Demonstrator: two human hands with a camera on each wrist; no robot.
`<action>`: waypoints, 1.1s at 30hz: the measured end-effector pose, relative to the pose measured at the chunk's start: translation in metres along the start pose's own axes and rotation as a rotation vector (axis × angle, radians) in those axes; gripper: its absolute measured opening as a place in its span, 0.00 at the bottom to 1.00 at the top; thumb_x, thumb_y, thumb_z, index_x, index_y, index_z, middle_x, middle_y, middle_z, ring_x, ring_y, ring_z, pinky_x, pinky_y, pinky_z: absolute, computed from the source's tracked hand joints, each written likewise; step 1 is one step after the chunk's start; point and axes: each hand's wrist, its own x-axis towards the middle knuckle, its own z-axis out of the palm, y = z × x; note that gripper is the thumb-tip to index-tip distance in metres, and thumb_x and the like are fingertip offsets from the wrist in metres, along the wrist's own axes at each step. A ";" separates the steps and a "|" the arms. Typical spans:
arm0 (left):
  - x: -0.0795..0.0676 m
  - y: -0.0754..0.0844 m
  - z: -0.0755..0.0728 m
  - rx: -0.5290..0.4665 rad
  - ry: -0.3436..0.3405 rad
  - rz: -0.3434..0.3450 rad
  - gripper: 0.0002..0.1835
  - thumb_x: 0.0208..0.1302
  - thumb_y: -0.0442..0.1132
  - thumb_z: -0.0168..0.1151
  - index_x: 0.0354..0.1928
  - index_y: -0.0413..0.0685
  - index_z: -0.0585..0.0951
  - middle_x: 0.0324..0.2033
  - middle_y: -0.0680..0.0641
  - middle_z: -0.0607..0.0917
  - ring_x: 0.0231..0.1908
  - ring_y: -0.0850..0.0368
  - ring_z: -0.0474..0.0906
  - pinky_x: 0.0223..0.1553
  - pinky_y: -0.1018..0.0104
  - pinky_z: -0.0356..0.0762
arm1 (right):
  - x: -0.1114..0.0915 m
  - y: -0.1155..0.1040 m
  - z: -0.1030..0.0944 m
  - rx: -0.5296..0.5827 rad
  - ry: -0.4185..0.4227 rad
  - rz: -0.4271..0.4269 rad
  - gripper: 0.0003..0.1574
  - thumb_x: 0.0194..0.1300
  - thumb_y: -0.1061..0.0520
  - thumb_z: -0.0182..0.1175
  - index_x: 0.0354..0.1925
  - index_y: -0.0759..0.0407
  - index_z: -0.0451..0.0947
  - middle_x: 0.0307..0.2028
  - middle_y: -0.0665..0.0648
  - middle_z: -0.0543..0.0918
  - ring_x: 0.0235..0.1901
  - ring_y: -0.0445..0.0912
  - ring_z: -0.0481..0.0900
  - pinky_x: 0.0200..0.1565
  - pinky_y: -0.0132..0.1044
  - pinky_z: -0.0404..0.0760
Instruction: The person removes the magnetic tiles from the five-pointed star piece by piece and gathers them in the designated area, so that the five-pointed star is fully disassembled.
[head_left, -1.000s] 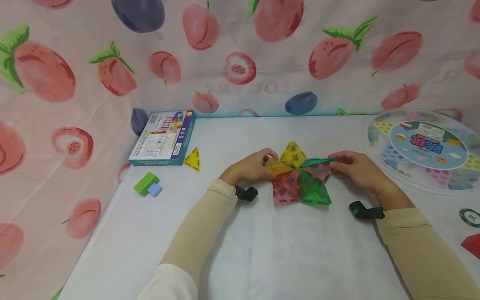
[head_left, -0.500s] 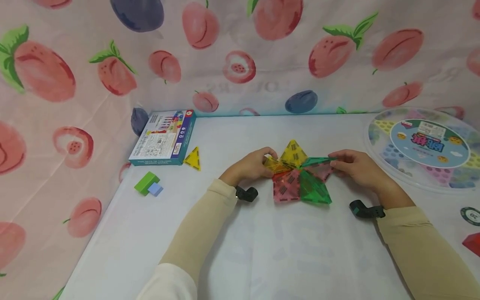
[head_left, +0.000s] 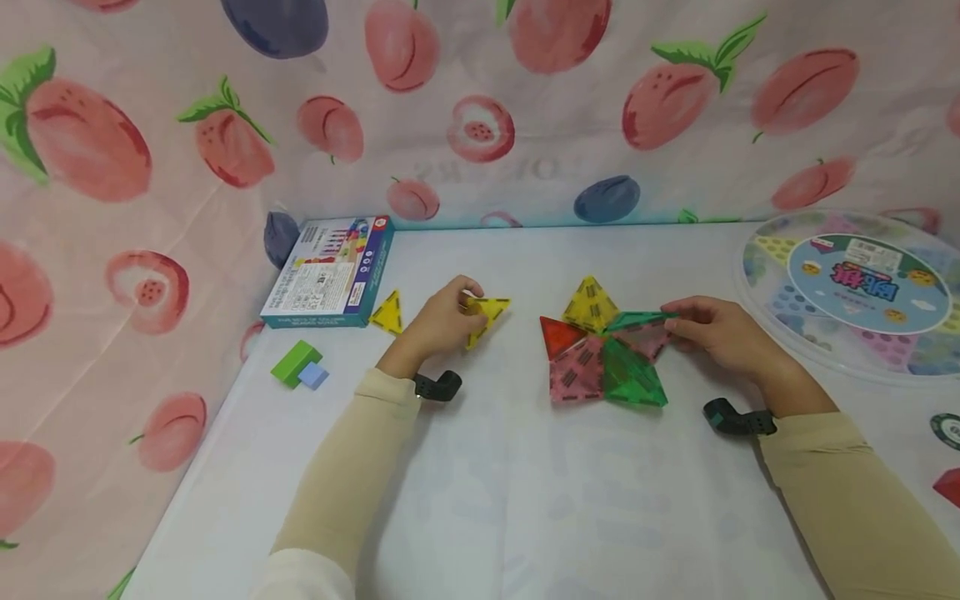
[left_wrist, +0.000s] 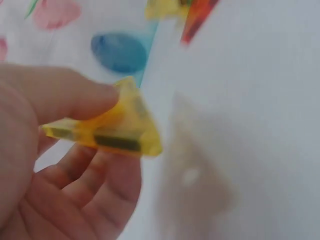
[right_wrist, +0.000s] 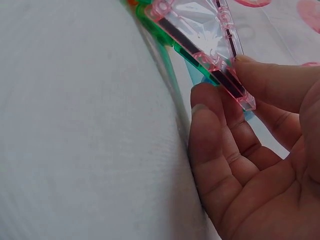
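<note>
My left hand (head_left: pixel 441 323) pinches a translucent yellow triangular magnetic tile (left_wrist: pixel 120 131) between thumb and fingers, and the tile's shadow falls on the tabletop in the left wrist view. To its right lies a star-like cluster of magnetic tiles: a yellow triangle (head_left: pixel 590 306) at the back, a red triangle (head_left: pixel 559 337), a pink square (head_left: pixel 577 372), a green tile (head_left: pixel 632 375) and a teal-green one (head_left: pixel 637 320). My right hand (head_left: pixel 718 340) grips the outer tip of the cluster's pink triangular tile (right_wrist: pixel 192 42), which is tilted up.
A loose yellow triangle (head_left: pixel 387 313) lies by a flat box (head_left: pixel 326 271) at the back left. Nearer are a green block (head_left: pixel 296 363) and a small blue block (head_left: pixel 312 376). At right stand a round game case (head_left: pixel 780 333), a chip (head_left: pixel 947 430) and a red piece (head_left: pixel 948 486).
My left hand has pulled a yellow triangular tile off the cluster's left side and carried it left, uncovering the red triangle. The right hand keeps its grip in nearly the same place.
</note>
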 end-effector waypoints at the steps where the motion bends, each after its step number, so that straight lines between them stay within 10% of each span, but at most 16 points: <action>1: -0.001 -0.005 -0.006 0.003 0.039 -0.019 0.18 0.57 0.45 0.61 0.48 0.59 0.68 0.44 0.49 0.71 0.41 0.52 0.69 0.39 0.61 0.71 | 0.000 0.000 0.000 -0.006 -0.005 -0.003 0.27 0.62 0.48 0.54 0.53 0.64 0.69 0.43 0.64 0.76 0.35 0.40 0.77 0.35 0.31 0.77; 7: -0.008 -0.031 -0.029 -0.010 0.223 -0.098 0.23 0.58 0.43 0.60 0.55 0.55 0.67 0.43 0.48 0.72 0.42 0.53 0.70 0.37 0.63 0.73 | 0.000 0.000 -0.001 -0.017 -0.009 0.002 0.28 0.63 0.48 0.54 0.54 0.65 0.68 0.44 0.64 0.75 0.35 0.40 0.77 0.35 0.30 0.77; 23: -0.010 -0.049 -0.016 0.047 0.056 -0.019 0.25 0.56 0.45 0.63 0.56 0.60 0.70 0.51 0.57 0.73 0.51 0.58 0.67 0.53 0.62 0.65 | 0.000 -0.002 0.002 -0.018 -0.006 0.048 0.30 0.61 0.44 0.55 0.55 0.62 0.68 0.46 0.62 0.74 0.37 0.42 0.76 0.36 0.30 0.77; 33: -0.005 -0.051 -0.023 0.166 0.184 -0.066 0.28 0.58 0.44 0.60 0.61 0.54 0.65 0.53 0.55 0.75 0.57 0.57 0.64 0.56 0.60 0.60 | -0.001 -0.001 0.001 -0.024 -0.001 0.023 0.29 0.62 0.46 0.54 0.55 0.63 0.68 0.46 0.63 0.74 0.36 0.38 0.76 0.35 0.30 0.77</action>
